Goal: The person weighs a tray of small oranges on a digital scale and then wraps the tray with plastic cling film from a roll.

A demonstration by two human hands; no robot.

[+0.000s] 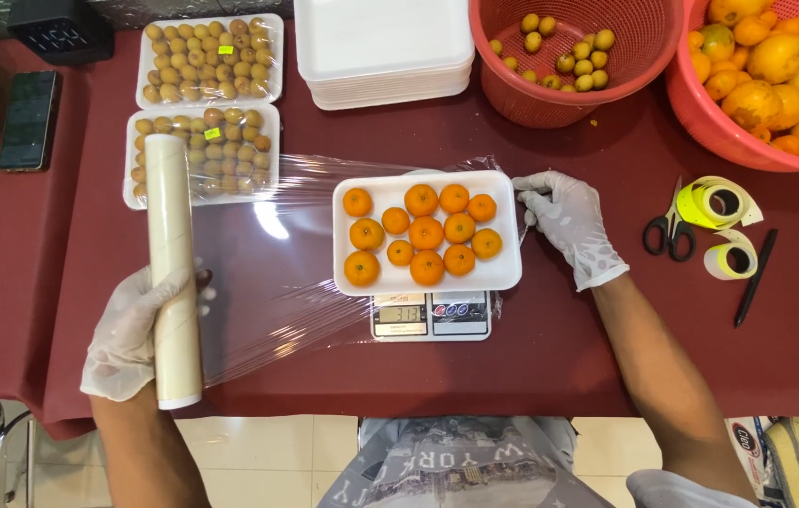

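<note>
A white foam tray with several small oranges rests on a digital kitchen scale. My left hand, gloved, grips a roll of clear cling film held upright on the table's left. A sheet of film stretches from the roll over the tray. My right hand, also gloved, pinches the film's free edge against the tray's right rim.
Two wrapped trays of small yellow fruit and a stack of empty foam trays lie behind. Two red baskets of fruit stand at back right. Scissors, sticker rolls, a pen and a phone are nearby.
</note>
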